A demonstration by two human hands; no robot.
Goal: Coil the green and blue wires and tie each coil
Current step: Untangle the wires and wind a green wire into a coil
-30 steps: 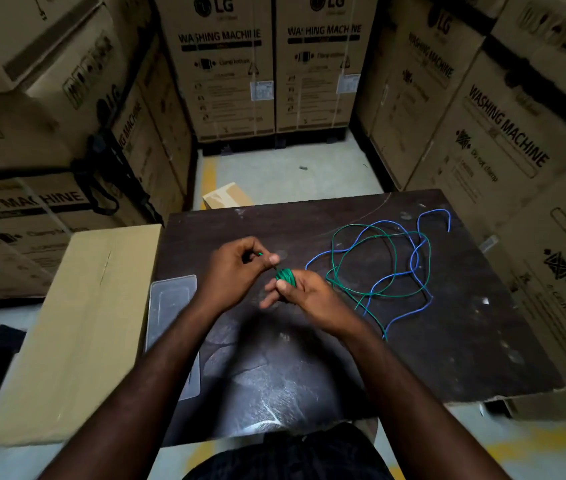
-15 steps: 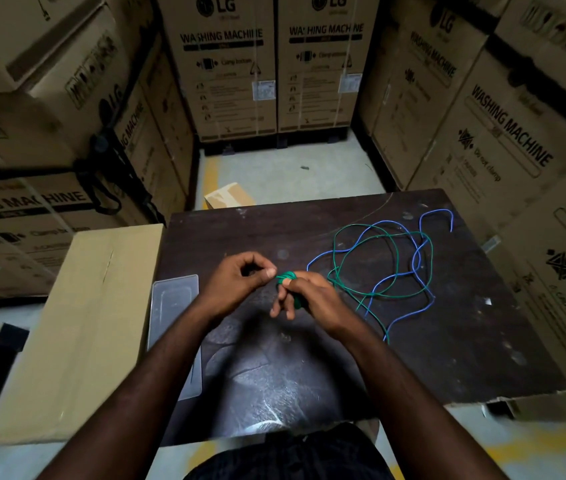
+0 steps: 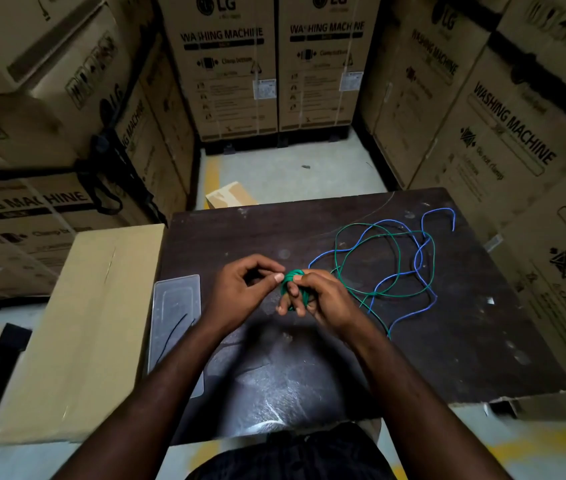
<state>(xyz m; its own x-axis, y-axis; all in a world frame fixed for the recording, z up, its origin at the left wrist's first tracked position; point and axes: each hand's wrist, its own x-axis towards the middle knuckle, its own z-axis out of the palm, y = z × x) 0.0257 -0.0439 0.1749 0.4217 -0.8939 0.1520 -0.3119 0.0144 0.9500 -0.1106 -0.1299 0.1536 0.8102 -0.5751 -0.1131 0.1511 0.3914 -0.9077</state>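
Cartons (image 3: pixel 226 64) wall you in on three sides, each printed "LG" and "WASHING MACHINE"; the two straight ahead also read "Clamp bottom", and those on your right read "Do not clamp", with "CAUTION" lower down. The white stickers on the far pair are too small to read. A plain unmarked cardboard box (image 3: pixel 77 323) lies flat just left of the dark tabletop (image 3: pixel 343 358). A clear plastic lid (image 3: pixel 177 306) sits on the table's left edge with a short black strand (image 3: pixel 174 334) on it. Over the table's middle, your right hand (image 3: pixel 323 299) carries a tight green coil (image 3: pixel 291 279) wound round its fingers, with the thumb bearing down on top of the turns, so this hand is grasping the coil. Your left hand (image 3: pixel 243 292) is curled, thumb and forefinger pinched together against the coil's left edge, clenched on the green wire there. The strand between the fingertips is too fine to see. From the coil the rest of the green wire (image 3: pixel 335 251) trails right, behind your right hand, into loose loops flat on the table's far right part. The blue wire (image 3: pixel 417 261) lies tangled through those same loops, uncoiled and apart from both hands, one free end curling toward the table's far right corner.
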